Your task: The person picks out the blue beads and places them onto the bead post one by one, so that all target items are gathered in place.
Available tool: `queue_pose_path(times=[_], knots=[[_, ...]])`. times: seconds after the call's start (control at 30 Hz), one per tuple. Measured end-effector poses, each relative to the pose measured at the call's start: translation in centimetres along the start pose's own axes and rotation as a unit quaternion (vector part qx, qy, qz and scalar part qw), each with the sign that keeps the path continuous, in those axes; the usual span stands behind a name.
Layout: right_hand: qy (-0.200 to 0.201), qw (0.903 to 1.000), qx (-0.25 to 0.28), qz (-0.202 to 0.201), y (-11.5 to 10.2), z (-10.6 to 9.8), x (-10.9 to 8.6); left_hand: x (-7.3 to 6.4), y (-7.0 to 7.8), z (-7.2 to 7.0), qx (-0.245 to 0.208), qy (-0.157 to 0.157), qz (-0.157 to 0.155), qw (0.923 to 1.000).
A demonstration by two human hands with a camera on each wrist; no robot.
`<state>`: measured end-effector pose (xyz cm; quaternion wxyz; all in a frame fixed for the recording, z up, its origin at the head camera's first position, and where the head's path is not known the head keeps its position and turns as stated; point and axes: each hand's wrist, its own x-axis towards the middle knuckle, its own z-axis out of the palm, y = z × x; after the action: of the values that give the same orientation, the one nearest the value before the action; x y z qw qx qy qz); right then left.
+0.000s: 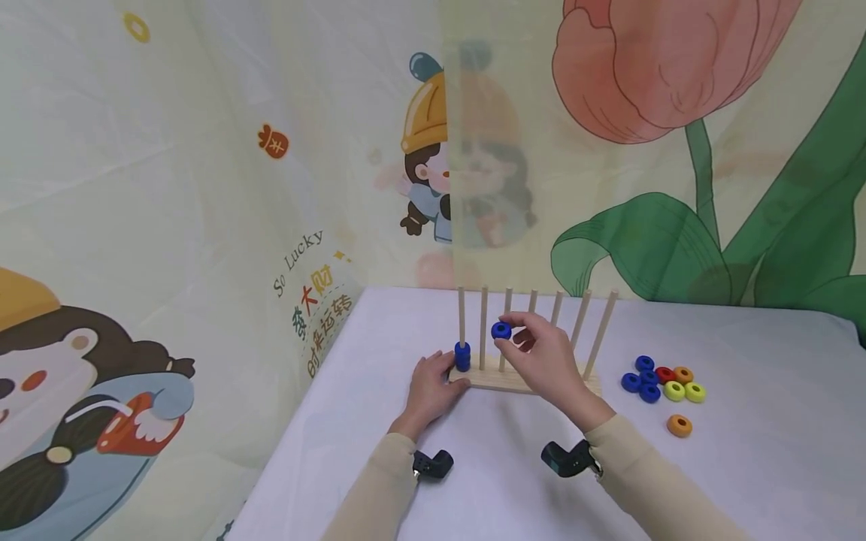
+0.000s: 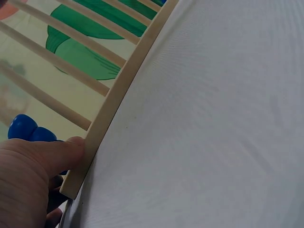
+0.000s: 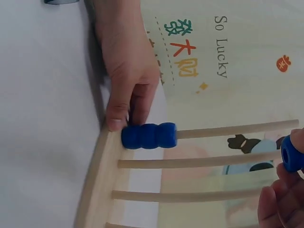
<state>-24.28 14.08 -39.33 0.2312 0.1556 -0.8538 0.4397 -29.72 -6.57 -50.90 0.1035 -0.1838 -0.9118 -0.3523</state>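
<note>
The peg rack [image 1: 501,380] is a wooden base with seven upright pegs, standing on the white-covered table [image 1: 325,458]. The left hand [image 1: 431,389] grips the left end of the peg rack, thumb against the front edge of the base. A stack of three blue beads [image 3: 149,136] sits on the leftmost peg of the peg rack, at the base. The right hand [image 1: 544,357] pinches a single blue bead [image 1: 501,330] between thumb and index finger, with a narrow grip. This bead is above the base of the peg rack, near the second and third pegs from the left; contact with a peg cannot be determined. To the right of the peg rack lie loose beads [image 1: 673,390]: four blue, one red, two yellow and two orange.
</note>
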Motion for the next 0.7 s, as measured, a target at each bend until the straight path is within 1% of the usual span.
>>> queue_pose_path(times=[0.1,0.27,0.37,0.5,0.6,0.7], knots=[[0.010,0.9997,0.000,-0.022,-0.8,0.0,1.0,0.0,0.0,0.0,0.000,0.002,0.003,1.0000],[0.027,0.9986,0.029,-0.034,-2.1,0.3,2.6,0.0,-0.1,0.2,-0.009,0.002,-0.002,1.0000],[0.027,0.9980,0.039,-0.041,-2.7,0.6,3.5,0.0,-0.2,0.3,-0.009,0.002,-0.006,0.9999],[0.026,0.9979,0.032,-0.051,-3.4,1.1,4.3,0.1,-0.4,0.6,0.005,-0.001,-0.009,0.9999],[0.025,0.9981,0.023,-0.051,-3.8,1.4,5.0,0.1,-0.5,0.7,0.008,0.002,-0.006,0.9999],[0.024,0.9987,0.026,-0.035,-4.0,1.8,5.5,0.1,-0.5,0.6,0.002,0.007,-0.004,1.0000]])
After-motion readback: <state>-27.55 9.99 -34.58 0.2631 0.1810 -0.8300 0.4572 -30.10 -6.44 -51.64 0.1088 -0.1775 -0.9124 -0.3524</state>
